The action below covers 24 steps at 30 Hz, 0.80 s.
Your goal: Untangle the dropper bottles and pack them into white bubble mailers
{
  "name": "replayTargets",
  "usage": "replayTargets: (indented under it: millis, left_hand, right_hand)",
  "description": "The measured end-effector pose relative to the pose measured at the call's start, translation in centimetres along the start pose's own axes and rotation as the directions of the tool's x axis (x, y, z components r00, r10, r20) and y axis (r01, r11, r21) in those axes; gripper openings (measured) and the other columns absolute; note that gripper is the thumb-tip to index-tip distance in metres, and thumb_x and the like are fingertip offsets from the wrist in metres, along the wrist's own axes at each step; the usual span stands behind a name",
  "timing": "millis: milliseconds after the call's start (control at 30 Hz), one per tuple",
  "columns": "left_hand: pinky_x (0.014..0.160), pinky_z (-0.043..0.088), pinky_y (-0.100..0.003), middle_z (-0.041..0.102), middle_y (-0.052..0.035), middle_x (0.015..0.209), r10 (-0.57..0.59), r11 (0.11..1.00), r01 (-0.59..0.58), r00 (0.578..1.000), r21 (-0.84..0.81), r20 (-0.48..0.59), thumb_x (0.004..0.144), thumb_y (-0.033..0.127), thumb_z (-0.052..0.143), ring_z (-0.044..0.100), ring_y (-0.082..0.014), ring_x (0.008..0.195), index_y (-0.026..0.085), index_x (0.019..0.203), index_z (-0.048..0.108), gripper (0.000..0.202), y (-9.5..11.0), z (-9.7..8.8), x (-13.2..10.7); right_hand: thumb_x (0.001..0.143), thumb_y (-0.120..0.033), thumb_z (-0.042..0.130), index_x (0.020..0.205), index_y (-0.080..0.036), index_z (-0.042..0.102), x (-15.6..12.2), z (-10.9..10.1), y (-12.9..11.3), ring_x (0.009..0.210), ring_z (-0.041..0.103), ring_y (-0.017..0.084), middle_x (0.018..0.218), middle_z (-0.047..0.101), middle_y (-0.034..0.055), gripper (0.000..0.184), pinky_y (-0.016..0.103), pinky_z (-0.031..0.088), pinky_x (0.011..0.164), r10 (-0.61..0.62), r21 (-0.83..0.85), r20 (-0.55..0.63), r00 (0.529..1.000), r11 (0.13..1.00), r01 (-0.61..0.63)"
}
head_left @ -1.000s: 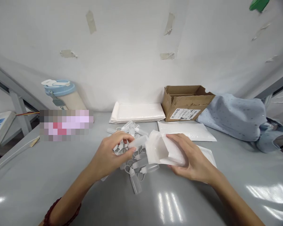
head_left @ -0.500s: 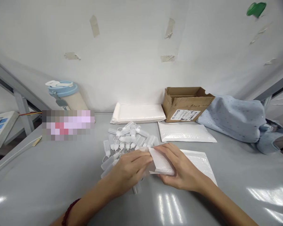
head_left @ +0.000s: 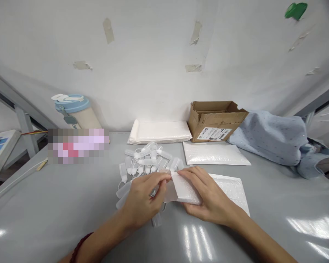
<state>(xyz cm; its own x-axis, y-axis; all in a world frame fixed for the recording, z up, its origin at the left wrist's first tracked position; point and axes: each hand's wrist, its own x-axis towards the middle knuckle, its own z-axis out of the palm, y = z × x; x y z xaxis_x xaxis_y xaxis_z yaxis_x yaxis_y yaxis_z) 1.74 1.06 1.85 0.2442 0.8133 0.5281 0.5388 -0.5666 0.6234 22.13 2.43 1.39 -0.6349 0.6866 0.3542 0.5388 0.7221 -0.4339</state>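
Note:
My right hand [head_left: 208, 199] grips a small white padded envelope [head_left: 185, 190] just above the grey table [head_left: 57, 215], its mouth turned left. My left hand [head_left: 144, 197] pinches something thin at that mouth, likely the flap or its strip; I cannot make out which. Under and behind my left hand lies a pile of several small clear plastic bottles with white caps [head_left: 145, 164]. One more bottle [head_left: 157, 219] pokes out below my left hand.
A flat white envelope [head_left: 231, 188] lies under my right wrist, another [head_left: 214, 153] behind it. At the back wall sit a stack of white envelopes [head_left: 160, 131], an open cardboard box [head_left: 215, 118], a blue cloth bundle [head_left: 279, 137] and a blue-lidded tumbler [head_left: 74, 109].
A second ago my left hand held a bottle at the open envelope's mouth. Both hands have since dropped toward the table, the envelope now looks flattened, and my left fingers pinch at its mouth.

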Motion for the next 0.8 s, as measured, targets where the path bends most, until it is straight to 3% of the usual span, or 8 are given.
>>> replayTargets:
  millis: [167, 267, 400, 633, 800]
  left_hand:
    - [0.063, 0.047, -0.02, 0.071, -0.0011, 0.079, -0.028, 0.996, 0.028, 1.0, 0.08, 0.006, 0.082, 0.009, 0.047, 0.062, -0.0114, 0.068, 0.016, 0.089, 0.065, 0.021, 0.0, 0.5, -0.1]
    - [0.054, 0.043, -0.02, 0.067, 0.0, 0.073, -0.202, 0.979, 0.198, 0.972, 0.043, 0.118, 0.081, 0.012, 0.046, 0.056, -0.0112, 0.061, 0.018, 0.086, 0.067, 0.022, 0.3, 0.5, 0.1]
    - [0.049, 0.036, -0.021, 0.062, 0.0026, 0.061, -0.44, 0.878, 0.477, 0.841, -0.047, 0.314, 0.081, 0.017, 0.046, 0.047, -0.0099, 0.051, 0.02, 0.086, 0.07, 0.024, 0.8, 0.1, 0.4]
    - [0.045, 0.032, -0.02, 0.045, 0.0086, 0.043, -0.534, 0.588, 0.756, 0.63, -0.288, 0.564, 0.081, 0.023, 0.048, 0.035, -0.005, 0.036, 0.016, 0.09, 0.067, 0.022, 0.9, -0.6, 1.2]
    - [0.04, 0.021, -0.019, 0.036, 0.0118, 0.036, -0.546, 0.458, 0.814, 0.575, -0.358, 0.609, 0.081, 0.026, 0.05, 0.022, -0.0026, 0.03, 0.015, 0.086, 0.065, 0.019, 1.0, -0.8, 1.4]
  right_hand:
    - [0.069, -0.016, 0.057, 0.126, -0.014, 0.039, 0.0, 0.3, 0.2, 0.096, 0.049, 0.028, 0.11, 0.053, 0.0131, 0.06, 0.046, 0.046, 0.08, -0.003, -0.037, 0.002, 1.0, 0.999, 0.003]
    - [0.067, -0.014, 0.055, 0.126, -0.013, 0.039, 0.1, 0.4, 0.2, 0.096, 0.049, 0.028, 0.11, 0.054, 0.0139, 0.061, 0.046, 0.046, 0.08, -0.011, -0.056, -0.022, 1.0, 0.998, 0.01]
    - [0.066, -0.013, 0.055, 0.127, -0.012, 0.038, 0.1, 0.5, 0.2, 0.094, 0.05, 0.028, 0.109, 0.055, 0.014, 0.063, 0.046, 0.046, 0.079, -0.027, -0.072, -0.031, 0.999, 0.997, 0.025]
    - [0.068, -0.014, 0.055, 0.128, -0.011, 0.036, -0.1, 0.7, 0.2, 0.096, 0.049, 0.029, 0.111, 0.054, 0.0152, 0.064, 0.045, 0.046, 0.078, -0.07, -0.101, -0.052, 0.996, 0.993, 0.064]
    - [0.069, -0.014, 0.054, 0.129, -0.013, 0.034, 0.0, 0.6, 0.2, 0.096, 0.05, 0.03, 0.11, 0.054, 0.015, 0.063, 0.046, 0.046, 0.078, -0.063, -0.124, -0.051, 0.997, 0.991, 0.056]
